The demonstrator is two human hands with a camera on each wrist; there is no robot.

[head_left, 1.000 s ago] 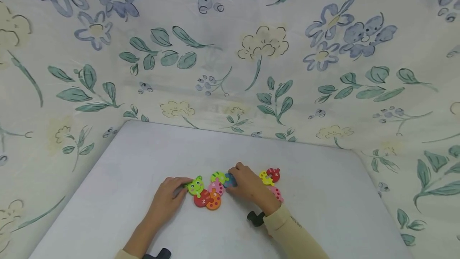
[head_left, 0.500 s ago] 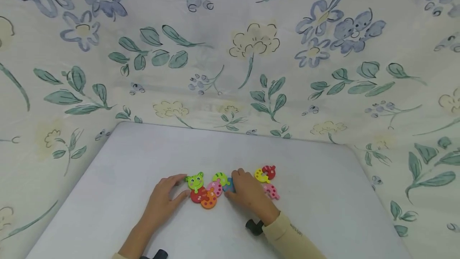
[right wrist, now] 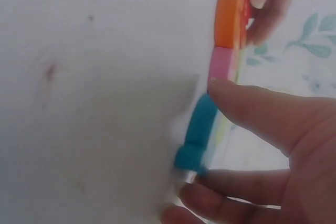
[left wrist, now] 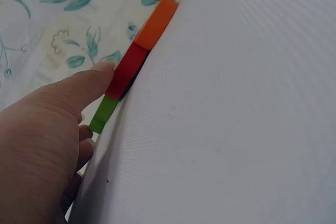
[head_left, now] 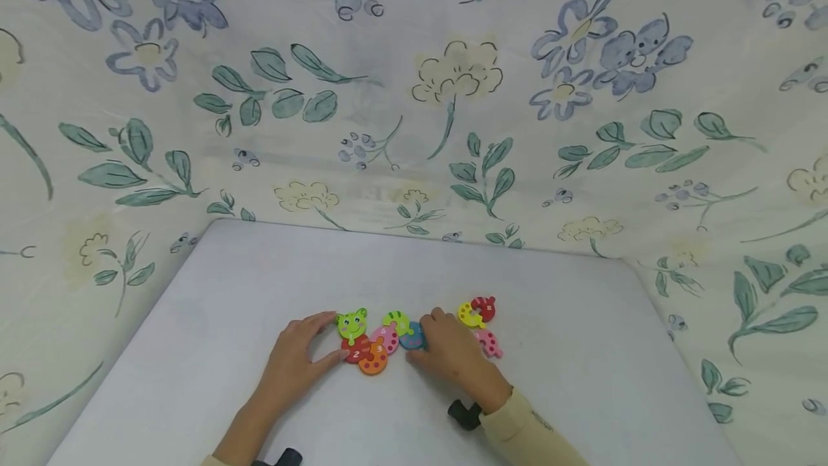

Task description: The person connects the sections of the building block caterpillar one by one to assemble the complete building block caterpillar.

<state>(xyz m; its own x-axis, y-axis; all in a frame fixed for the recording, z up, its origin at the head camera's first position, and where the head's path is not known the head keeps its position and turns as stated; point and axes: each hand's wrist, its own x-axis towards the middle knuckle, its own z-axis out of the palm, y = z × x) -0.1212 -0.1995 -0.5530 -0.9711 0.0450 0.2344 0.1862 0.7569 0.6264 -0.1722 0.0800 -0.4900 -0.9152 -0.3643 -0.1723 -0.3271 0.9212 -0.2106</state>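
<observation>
A chain of flat coloured puzzle pieces lies on the white table [head_left: 259, 286]: a green frog head [head_left: 352, 323], a red piece [head_left: 355, 352], an orange piece [head_left: 375, 362], a pink piece [head_left: 387, 338] and a green striped piece [head_left: 396, 320]. My left hand [head_left: 302, 352] lies at the chain's left end, fingers fairly straight; its thumb [left wrist: 86, 86] presses the edge of the red piece [left wrist: 127, 71]. My right hand [head_left: 448, 349] pinches a blue piece [head_left: 412, 338] at the right end. In the right wrist view thumb [right wrist: 262, 109] and fingers hold the blue piece [right wrist: 199, 129] against the pink piece [right wrist: 223, 64].
Three loose pieces lie just right of my right hand: yellow [head_left: 468, 316], red [head_left: 485, 305] and pink spotted [head_left: 487, 343]. Floral cloth [head_left: 453, 92] rises behind and beside the table. Black wrist mounts [head_left: 463, 414] show near both forearms.
My left thumb has come in against the red piece. My right hand, still on the blue piece, has shifted slightly toward me; the chain stays put.
</observation>
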